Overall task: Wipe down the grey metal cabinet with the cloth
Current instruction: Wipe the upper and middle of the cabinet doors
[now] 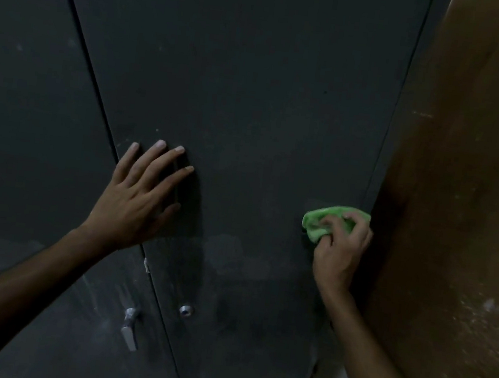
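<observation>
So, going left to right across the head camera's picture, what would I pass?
Silver lever handle → left hand flat on the grey metal cabinet door → round silver keyhole → crumpled green cloth → right hand → brown wall.

Cabinet (252, 96) cut off by top and bottom edges. Cloth (318, 224) partly hidden under right hand (341, 246); both forearms cropped.

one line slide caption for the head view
Right hand wipes grey cabinet door with green cloth; left hand braces it.

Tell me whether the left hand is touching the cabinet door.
Touching. The head view shows the left hand laid flat on the grey cabinet door, fingers spread, with no gap under the fingertips.
</observation>
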Demonstrator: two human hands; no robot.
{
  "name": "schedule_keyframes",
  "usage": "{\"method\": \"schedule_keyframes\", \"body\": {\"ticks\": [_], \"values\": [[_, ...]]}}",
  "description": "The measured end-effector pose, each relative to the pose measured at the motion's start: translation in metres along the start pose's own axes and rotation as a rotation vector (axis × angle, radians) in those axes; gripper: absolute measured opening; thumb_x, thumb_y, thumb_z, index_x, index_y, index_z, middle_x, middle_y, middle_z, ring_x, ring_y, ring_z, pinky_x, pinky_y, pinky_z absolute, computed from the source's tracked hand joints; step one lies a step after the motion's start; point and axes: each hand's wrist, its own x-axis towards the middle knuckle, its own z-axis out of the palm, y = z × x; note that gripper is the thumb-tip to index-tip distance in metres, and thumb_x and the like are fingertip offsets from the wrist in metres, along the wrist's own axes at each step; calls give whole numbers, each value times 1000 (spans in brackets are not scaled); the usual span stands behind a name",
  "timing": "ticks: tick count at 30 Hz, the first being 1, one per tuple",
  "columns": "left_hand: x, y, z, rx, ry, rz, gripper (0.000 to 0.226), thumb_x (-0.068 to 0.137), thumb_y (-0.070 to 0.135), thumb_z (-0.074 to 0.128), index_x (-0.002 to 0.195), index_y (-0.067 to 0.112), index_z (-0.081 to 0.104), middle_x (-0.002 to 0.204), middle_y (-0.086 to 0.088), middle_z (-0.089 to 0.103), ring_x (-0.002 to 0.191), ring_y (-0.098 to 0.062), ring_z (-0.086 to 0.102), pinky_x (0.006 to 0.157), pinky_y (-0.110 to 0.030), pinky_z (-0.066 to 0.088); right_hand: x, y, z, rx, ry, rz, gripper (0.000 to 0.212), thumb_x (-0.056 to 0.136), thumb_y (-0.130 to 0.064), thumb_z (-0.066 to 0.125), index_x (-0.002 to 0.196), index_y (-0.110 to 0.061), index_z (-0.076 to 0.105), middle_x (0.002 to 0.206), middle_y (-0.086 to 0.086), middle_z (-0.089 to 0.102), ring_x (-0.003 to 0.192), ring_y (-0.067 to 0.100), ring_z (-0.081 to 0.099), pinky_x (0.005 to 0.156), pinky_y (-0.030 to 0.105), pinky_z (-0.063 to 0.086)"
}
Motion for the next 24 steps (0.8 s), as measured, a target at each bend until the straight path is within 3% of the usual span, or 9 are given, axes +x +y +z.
{"method": "schedule_keyframes", "body": {"ticks": [5,9,11,15,19,20,22,24], "values": [[-2,2,4,1,3,-9,66,100,42,53,159,16,43,172,-15,25,162,-35,15,131,-58,11,-61,26,-3,-92,-347,10,35,69,15,66,86,-15,71,119,11,51,114,38,48,94,50,47],[-6,6,6,-12,15,-31,66,99,39,55,159,15,43,172,-15,24,162,-34,15,131,-57,11,-18,-6,2,25,-105,83,37,70,6,61,92,-23,71,123,6,51,114,31,47,95,46,46],[-6,8,7,-20,12,-44,66,97,37,56,158,15,44,172,-15,25,162,-34,14,131,-58,11,-27,-28,8,21,-88,-24,35,72,-3,60,93,-28,73,122,5,55,113,30,48,96,44,41],[-12,5,7,-28,-5,-38,69,94,37,58,158,17,43,172,-15,23,162,-34,13,131,-56,10,-77,-23,8,-69,-361,-307,38,62,4,75,86,-26,78,114,6,65,111,37,59,97,51,43],[-26,-4,8,-43,-20,-36,69,94,39,57,158,18,43,173,-14,21,163,-33,13,131,-55,9,-42,-53,6,47,-149,115,39,62,7,70,84,-24,76,115,6,60,108,37,55,88,50,46],[-28,-6,8,-43,-19,-32,69,94,40,57,158,19,43,173,-13,21,163,-33,13,131,-55,9,-35,-70,10,107,-78,132,39,63,5,67,85,-25,76,116,6,60,109,35,53,89,48,44],[-29,-10,8,-50,-14,-27,68,95,39,58,158,18,44,173,-13,22,163,-33,13,131,-55,10,-46,-93,19,124,-55,-40,35,66,1,68,85,-27,78,113,7,64,108,34,55,91,46,42],[-31,-13,6,-61,-6,-30,67,96,39,57,158,18,45,172,-14,25,163,-32,13,131,-55,11,-77,-93,23,81,-186,-273,39,61,4,76,84,-27,80,108,9,69,105,38,60,93,51,45]]}}
